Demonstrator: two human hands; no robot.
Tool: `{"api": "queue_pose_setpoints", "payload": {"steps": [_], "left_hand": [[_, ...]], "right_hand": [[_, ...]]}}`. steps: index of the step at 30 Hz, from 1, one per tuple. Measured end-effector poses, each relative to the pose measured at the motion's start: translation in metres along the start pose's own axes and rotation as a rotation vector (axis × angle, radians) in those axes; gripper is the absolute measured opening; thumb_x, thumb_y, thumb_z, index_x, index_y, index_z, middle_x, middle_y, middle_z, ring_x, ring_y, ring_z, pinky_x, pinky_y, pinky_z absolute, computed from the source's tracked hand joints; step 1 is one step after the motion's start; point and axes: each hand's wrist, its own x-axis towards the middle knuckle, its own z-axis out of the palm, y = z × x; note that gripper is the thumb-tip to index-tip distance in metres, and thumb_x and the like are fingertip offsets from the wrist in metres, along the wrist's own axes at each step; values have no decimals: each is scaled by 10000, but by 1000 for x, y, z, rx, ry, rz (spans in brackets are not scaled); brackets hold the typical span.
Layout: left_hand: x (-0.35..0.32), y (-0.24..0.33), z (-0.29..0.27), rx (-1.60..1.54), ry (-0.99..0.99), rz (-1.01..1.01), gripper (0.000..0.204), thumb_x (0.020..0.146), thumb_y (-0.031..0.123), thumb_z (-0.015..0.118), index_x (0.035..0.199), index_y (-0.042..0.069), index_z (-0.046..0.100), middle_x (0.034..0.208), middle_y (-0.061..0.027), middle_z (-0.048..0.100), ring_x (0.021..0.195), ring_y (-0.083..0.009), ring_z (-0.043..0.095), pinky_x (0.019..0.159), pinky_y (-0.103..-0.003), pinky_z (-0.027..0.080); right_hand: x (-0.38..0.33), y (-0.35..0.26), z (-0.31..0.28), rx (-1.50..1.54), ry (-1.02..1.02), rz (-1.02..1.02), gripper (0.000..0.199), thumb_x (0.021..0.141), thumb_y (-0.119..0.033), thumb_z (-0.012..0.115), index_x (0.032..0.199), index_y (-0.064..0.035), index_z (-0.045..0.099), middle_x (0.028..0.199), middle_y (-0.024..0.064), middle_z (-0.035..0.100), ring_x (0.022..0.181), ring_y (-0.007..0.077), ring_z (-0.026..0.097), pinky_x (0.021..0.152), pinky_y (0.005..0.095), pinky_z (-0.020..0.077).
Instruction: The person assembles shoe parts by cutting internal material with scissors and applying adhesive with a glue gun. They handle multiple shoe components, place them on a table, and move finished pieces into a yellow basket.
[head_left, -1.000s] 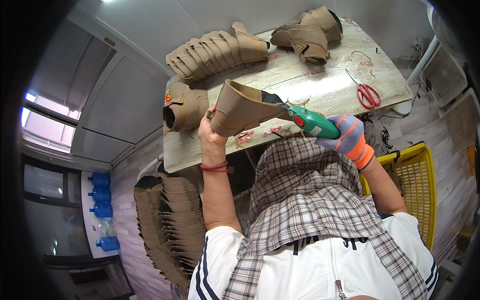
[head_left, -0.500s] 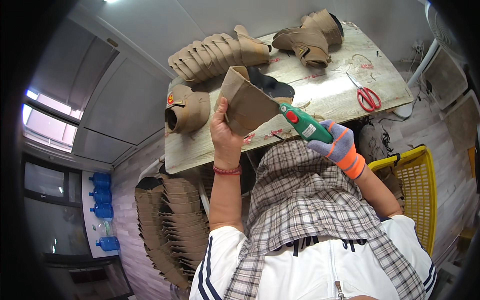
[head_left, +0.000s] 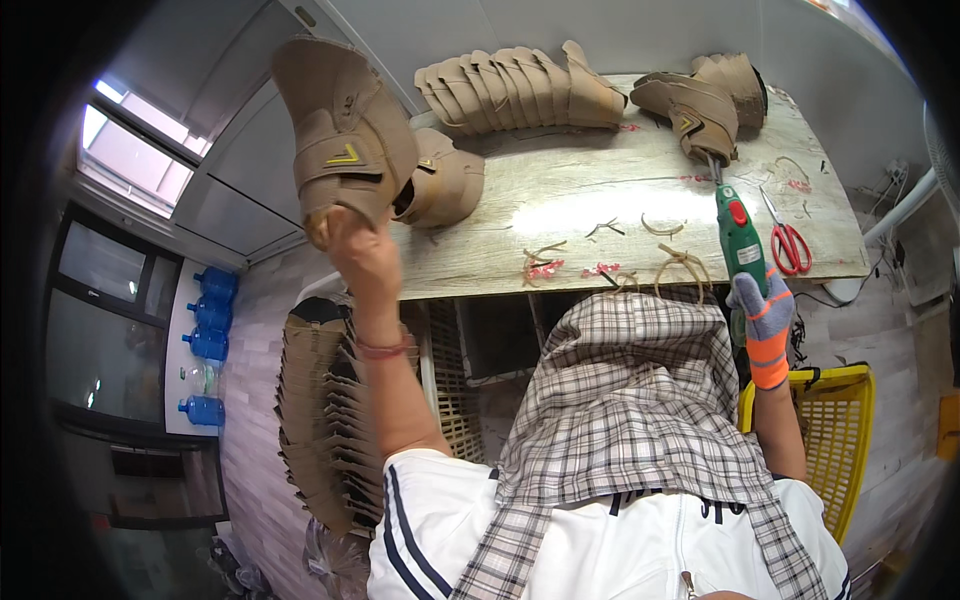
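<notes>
My left hand is closed around the toe end of a tan shoe upper with a yellow mark, lifted at the table's left side. Just behind it, another tan upper rests on the table, partly covered. My right hand, in a grey and orange glove, grips green electric scissors with a red button. Their narrow metal tip points away from me, close to a group of uppers at the far right. Red-handled scissors lie right of the tool.
A row of nested uppers lines the table's back edge. Cut strips are scattered on the pale tabletop. Below left hang long stacks of uppers. A yellow basket stands at right; blue water jugs line the left wall.
My left hand has carried the upper leftward and turned it, away from the tool. My right hand has moved right with the electric scissors, which now point away from me.
</notes>
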Motion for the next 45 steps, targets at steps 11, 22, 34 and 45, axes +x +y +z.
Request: {"api": "queue_pose_setpoints", "payload": {"steps": [11, 22, 34, 45], "left_hand": [[-20, -90, 130, 144, -1060, -263, 741, 617, 296, 833, 1180, -90, 543, 1282, -267, 496, 1213, -412, 457, 1029, -424, 385], [-10, -40, 93, 94, -633, -347, 381, 680, 160, 781, 983, -6, 621, 1056, -166, 596, 1030, -328, 568, 869, -396, 462], [-105, 207, 288, -1379, -570, -612, 253, 870, 41, 629, 1119, -3, 631, 1131, -61, 602, 1005, -148, 563, 888, -276, 461], [-16, 383, 411, -1681, -328, -1417, 491, 746, 164, 804, 1119, -66, 583, 1133, -104, 586, 996, -201, 537, 889, -327, 410]], "right_hand": [[6, 2, 8, -61, -47, 9, 335, 848, -301, 733, 981, -13, 627, 712, -30, 582, 613, 35, 488, 532, 203, 388], [12, 15, -30, -98, 106, 39, 380, 898, -346, 646, 1070, -8, 621, 678, -9, 564, 573, 65, 493, 532, 227, 370], [23, 35, -61, 22, 258, 78, 435, 860, -393, 694, 1055, -11, 627, 726, -10, 573, 594, 68, 515, 532, 219, 387], [20, 40, -72, 13, 337, 104, 312, 850, -298, 734, 909, -22, 603, 682, -38, 562, 581, 32, 472, 516, 197, 358]]}}
